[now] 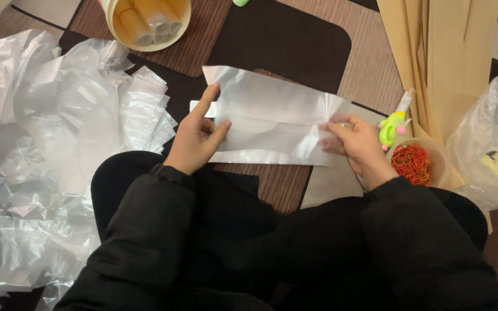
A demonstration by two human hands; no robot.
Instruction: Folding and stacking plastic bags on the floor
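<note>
Head view: black sleeves and lap fill the bottom, w/ both hands out front holding a clear plastic sheet (272,118) just above the brown mat (278,184). Left hand (196,137) pinches the sheet's left edge, thumb on top, fingers under; right hand (357,144) grips the bunched right end, fingers curled, prob. pinching but partly hidden. Pile of clear plastic bags (59,155) at left; small bowl of red rubber bands (413,164) and a green-yellow cutter (392,128) just beside the right hand.
</note>
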